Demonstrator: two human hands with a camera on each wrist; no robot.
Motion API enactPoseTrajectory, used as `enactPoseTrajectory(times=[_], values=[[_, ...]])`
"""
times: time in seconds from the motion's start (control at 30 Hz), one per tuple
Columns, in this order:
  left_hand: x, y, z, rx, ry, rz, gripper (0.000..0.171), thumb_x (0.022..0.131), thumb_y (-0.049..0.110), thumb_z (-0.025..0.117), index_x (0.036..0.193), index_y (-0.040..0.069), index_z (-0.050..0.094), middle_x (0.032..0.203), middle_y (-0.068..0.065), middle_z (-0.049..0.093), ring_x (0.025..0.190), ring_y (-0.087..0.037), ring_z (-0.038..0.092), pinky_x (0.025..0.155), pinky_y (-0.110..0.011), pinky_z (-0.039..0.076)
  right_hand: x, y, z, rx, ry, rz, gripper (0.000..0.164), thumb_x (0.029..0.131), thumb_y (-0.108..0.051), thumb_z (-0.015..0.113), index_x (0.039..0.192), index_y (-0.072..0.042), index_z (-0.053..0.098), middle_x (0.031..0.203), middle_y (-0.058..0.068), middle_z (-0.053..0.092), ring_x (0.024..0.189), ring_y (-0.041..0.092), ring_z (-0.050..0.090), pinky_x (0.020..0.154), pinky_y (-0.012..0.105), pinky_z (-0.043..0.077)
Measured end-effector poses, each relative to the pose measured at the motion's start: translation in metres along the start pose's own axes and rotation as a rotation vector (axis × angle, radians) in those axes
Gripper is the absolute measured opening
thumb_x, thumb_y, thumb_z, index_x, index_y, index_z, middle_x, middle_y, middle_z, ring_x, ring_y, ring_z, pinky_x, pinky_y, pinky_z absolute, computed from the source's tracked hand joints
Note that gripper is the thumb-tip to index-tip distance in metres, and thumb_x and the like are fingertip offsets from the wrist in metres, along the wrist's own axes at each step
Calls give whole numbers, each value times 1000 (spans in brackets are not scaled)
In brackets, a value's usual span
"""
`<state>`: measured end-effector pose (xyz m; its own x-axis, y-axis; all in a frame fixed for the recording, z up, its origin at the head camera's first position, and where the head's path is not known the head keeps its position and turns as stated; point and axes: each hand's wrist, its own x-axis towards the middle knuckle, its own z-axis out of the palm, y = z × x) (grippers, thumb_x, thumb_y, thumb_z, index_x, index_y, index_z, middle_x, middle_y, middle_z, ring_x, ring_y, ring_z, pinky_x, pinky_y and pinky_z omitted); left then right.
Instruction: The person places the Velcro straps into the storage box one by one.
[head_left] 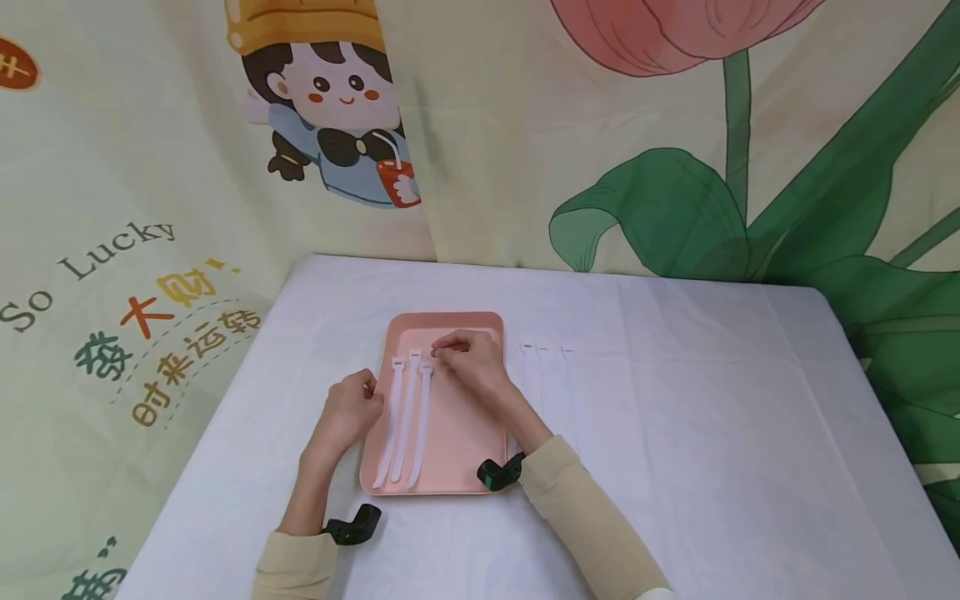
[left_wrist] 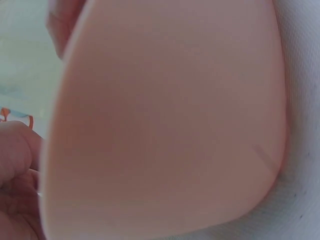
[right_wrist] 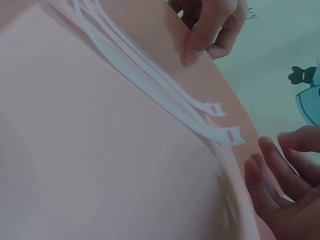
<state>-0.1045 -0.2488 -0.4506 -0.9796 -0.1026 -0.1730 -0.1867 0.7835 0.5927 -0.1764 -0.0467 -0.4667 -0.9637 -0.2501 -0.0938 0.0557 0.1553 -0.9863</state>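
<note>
Three white strap-like cable ties (head_left: 408,417) with slotted heads lie side by side on the left of a pink tray (head_left: 465,450). My right hand (head_left: 474,360) is over the tray's upper part, just right of their heads. In the right wrist view its fingers (right_wrist: 270,185) are bent and hold nothing, near a slotted cable tie head (right_wrist: 230,136). At the tray's left rim is my left hand (head_left: 352,414), its fingers loosely curled and the thumb (right_wrist: 194,50) right at the rim. The tray's wall (left_wrist: 175,125) fills most of the left wrist view.
More white cable ties (head_left: 567,352) lie on the white tablecloth (head_left: 690,433), right of the tray; they blend into the cloth. A printed fabric backdrop (head_left: 495,167) rises behind the table's far edge. Black cameras (head_left: 356,525) are worn at both wrists.
</note>
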Motion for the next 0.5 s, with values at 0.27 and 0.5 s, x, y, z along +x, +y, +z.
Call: enactPoseTrajectory(times=[0.27, 0.5], values=[[1, -1, 0, -2, -8, -16, 9, 94, 3, 51, 88, -1, 58, 70, -9, 56, 62, -20, 53, 53, -29, 41, -12, -4, -20, 139, -106, 27, 25, 103, -10, 59, 119, 7, 69, 107, 23, 74, 97, 42, 72, 85, 46, 60], [1, 1, 1, 3, -7, -16, 9, 93, 2, 51, 88, -1, 58, 70, -10, 57, 63, -20, 53, 54, -29, 41, -22, -2, -37, 195, -83, 34, 24, 104, -15, 59, 119, 0, 69, 105, 18, 75, 88, 28, 75, 83, 43, 61]])
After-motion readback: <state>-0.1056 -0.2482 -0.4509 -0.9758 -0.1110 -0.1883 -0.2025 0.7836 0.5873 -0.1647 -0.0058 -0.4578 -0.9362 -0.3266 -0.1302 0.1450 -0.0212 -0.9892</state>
